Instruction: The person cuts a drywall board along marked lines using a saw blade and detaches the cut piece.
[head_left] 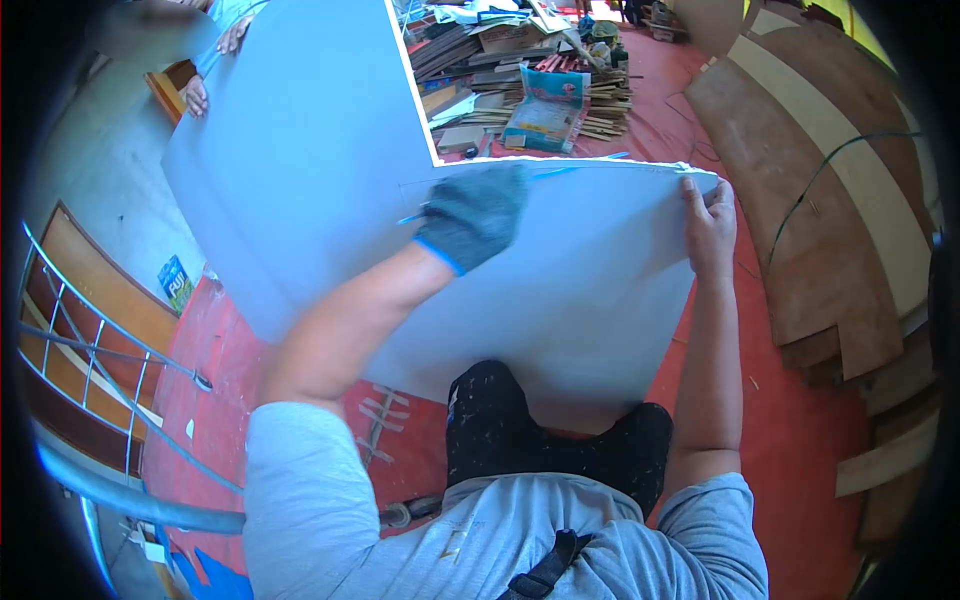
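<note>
Evidently blurred by motion, the left hand (475, 215), in a dark glove with a blue cuff, lies just above the centre toward twelve o'clock, over the face of a large pale grey board (560, 270); its fingers look bent, but whether they grip anything cannot be told. A thin blue item (407, 219) shows beside it on the nine o'clock side. Between two and three o'clock, the bare right hand (710, 225) pinches the board's far corner, thumb on the near face, the other fingers partly hidden behind the edge. The board fills the middle and runs up toward eleven o'clock, with a squared notch cut into it at twelve. Near ten o'clock, another person's hands (196, 97) rest at its edge. Through the notch, toward one o'clock, appear a heap of wood strips (605, 110) and a teal and pale sack (545, 105). Curved brown panels (760, 170) lie from one to three o'clock on a red floor covering (800, 450). Dark, speckled trousers (485, 420) show near six o'clock, and a thick grey tube (150, 505) crosses at eight.
</note>
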